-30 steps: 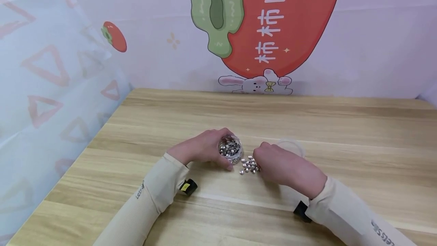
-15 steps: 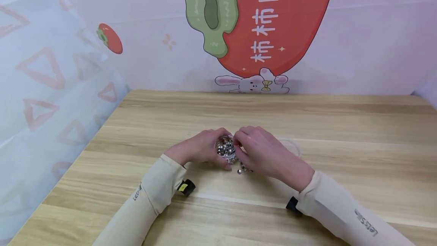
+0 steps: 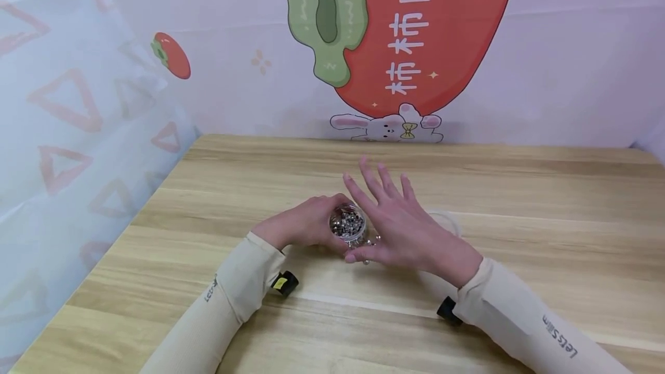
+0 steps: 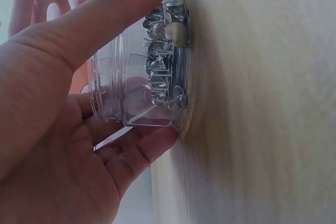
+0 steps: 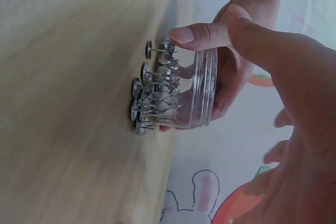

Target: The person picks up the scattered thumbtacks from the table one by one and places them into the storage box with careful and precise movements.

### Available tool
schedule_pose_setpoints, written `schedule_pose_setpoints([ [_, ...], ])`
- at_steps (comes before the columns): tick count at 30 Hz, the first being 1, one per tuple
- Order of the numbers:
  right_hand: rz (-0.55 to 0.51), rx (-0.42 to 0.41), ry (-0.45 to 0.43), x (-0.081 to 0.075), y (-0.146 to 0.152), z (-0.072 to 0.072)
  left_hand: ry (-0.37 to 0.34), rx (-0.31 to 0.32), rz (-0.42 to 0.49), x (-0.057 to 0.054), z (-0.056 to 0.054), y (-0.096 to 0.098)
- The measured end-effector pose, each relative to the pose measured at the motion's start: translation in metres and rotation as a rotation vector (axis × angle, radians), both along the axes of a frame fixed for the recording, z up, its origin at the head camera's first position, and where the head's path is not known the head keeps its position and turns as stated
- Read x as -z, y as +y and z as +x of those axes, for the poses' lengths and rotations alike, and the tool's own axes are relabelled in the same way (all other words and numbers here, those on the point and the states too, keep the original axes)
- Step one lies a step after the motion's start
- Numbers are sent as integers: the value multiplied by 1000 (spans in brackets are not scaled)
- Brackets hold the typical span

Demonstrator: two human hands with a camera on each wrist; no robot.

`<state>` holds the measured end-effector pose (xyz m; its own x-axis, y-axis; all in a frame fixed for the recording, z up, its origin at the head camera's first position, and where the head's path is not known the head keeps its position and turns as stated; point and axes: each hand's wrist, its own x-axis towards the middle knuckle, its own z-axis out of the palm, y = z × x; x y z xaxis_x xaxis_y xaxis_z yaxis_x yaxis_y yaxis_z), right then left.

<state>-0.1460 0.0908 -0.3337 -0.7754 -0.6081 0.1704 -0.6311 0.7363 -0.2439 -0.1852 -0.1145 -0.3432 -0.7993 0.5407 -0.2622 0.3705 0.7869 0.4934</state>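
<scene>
My left hand [image 3: 309,225] grips a clear plastic jar [image 4: 116,77] that stands upright on the table, thumb on the near side and fingers behind. Silver thumbtacks [image 3: 349,225] lie in the jar; in the left wrist view they fill its lower part. My right hand [image 3: 402,229] is just right of the jar with fingers spread and straight and nothing in its grasp. Its thumb is low, near the jar's front. Several loose thumbtacks [image 5: 140,103] stand on their heads, points up, beside the jar, partly hidden behind my right hand in the head view.
A round clear lid [image 3: 448,222] lies on the wooden table [image 3: 545,218] behind my right hand, partly covered by it. A printed backdrop [image 3: 571,74] rises at the table's far edge. Small black cameras hang at both wrists.
My right hand has gone from the loose thumbtacks to the jar's mouth, its fingers bunched, and then spread open beside it. My left hand has kept its grip on the jar.
</scene>
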Motion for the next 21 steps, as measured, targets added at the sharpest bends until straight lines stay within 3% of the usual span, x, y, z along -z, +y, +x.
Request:
schedule_pose_setpoints([
  [7,132,-27,62,-13,0,10,4,2,-4,2,-1,-1],
  [11,148,-113,40,-17,-3,18,-9,-2,-3,1,-3,1],
  [16,107,-228,-33,-9,-9,24,-14,-17,-8,2,-3,-1],
  [21,95,-245,-26,4,-12,24,-14,-9,-2,3,-3,0],
])
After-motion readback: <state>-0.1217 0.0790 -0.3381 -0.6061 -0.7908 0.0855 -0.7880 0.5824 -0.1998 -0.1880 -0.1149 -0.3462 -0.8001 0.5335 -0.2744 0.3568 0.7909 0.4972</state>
